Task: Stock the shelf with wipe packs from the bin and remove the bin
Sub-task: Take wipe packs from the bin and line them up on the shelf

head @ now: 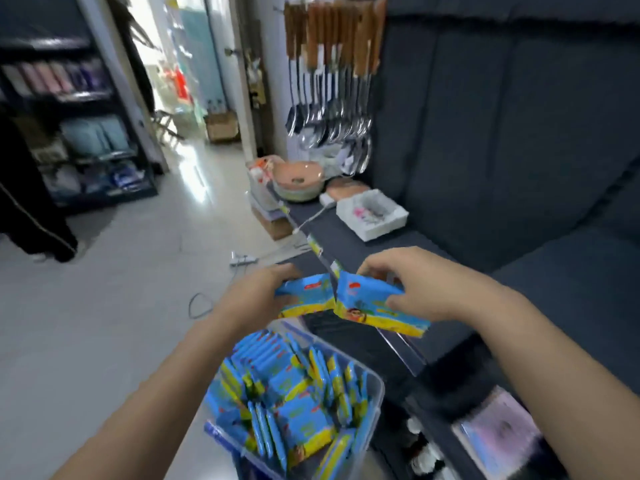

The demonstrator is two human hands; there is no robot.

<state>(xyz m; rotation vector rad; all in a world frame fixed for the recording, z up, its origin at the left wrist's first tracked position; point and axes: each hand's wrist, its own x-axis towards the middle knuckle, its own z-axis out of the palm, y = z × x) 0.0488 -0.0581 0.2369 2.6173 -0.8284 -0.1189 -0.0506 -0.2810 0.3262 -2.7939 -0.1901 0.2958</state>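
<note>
Grip on the left: the left hand (256,299) curls round a flat blue-and-yellow film wipe pack (304,294), thumb beneath and fingers over its outer end; beside it, meeting it edge to edge, a second blue-and-yellow wipe pack (377,306) is pinched by the right hand (415,285), thumb on the printed face, fingers over the far edge; both packs hang in the air above the far rim of the clear plastic bin (377,386), at the front lip of the dark grey shelf (339,233) and not yet on it; many more blue packs (287,393) stand on edge inside the bin; further along the shelf sits a white cardboard box (372,214). These packs look light, soft and pliant, with glossy film that is probably slippery and liable to buckle; taking them across the flat body with thumb opposite fingers seems safer than by the thin sealed ends. Each face shows a red logo patch, and the right one a cartoon head, but blur leaves no lettering legible; the small yellow-green tags (315,244) on the shelf lip cannot be read either.
</note>
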